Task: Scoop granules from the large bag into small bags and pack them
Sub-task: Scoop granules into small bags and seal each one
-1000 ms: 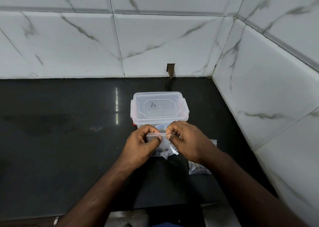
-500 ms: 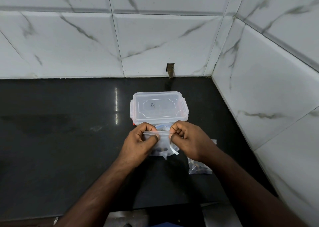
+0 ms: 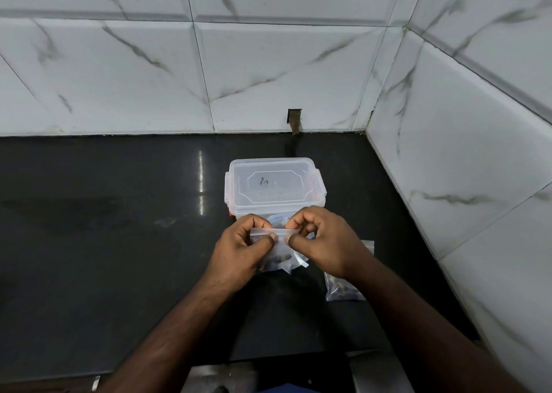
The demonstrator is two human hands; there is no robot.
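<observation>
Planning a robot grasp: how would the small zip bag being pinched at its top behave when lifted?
Probably floppy: the small zip bag is thin clear film, sagging below where the left hand and right hand pinch it. Likely bottom-heavy, since its dark granules sit low. The glossy film may slip.

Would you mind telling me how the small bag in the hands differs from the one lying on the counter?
The held bag hangs upright, pinched at its top strip by the left hand and right hand; the counter bag lies flat, untouched, partly hidden by the right forearm. Both are clear plastic with dark pieces inside.
</observation>
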